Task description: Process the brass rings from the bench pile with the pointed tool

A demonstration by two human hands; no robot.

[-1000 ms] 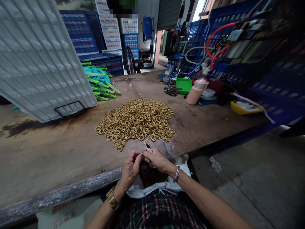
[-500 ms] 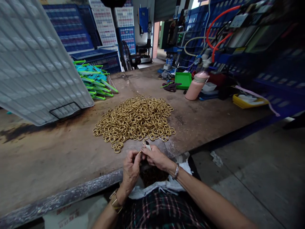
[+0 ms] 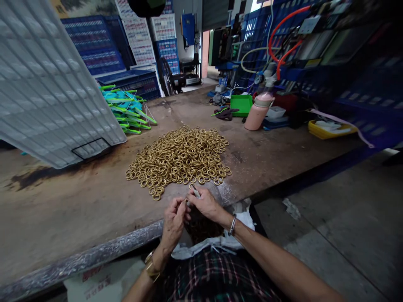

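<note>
My left hand (image 3: 174,218) is closed, with its thumb and fingers pinching a small gold-coloured ring (image 3: 186,201), mostly covered by the fingertips. Fingertips of my right hand (image 3: 206,204) meet it there. Between the right thumb and fingers sits a short, slim, pale tool (image 3: 196,192); its exact kind is too small to make out. Just beyond both hands, a wide heap of gold-coloured rings (image 3: 182,155) lies on the worn table (image 3: 103,201). Below my hands, an open white sack (image 3: 201,247) at my lap has dark contents that I cannot make out.
A pale ribbed panel (image 3: 59,92) leans at the left, beside green and turquoise pieces (image 3: 130,109). Behind the heap to the right are a green tray (image 3: 242,105), a pink bottle (image 3: 256,115) and a yellow tray (image 3: 327,130). Stacked crates (image 3: 94,46) stand at the back.
The view has shifted slightly. Both hands stay together at the same spot, and the tool in my right hand has turned a little. The heap looks the same.
</note>
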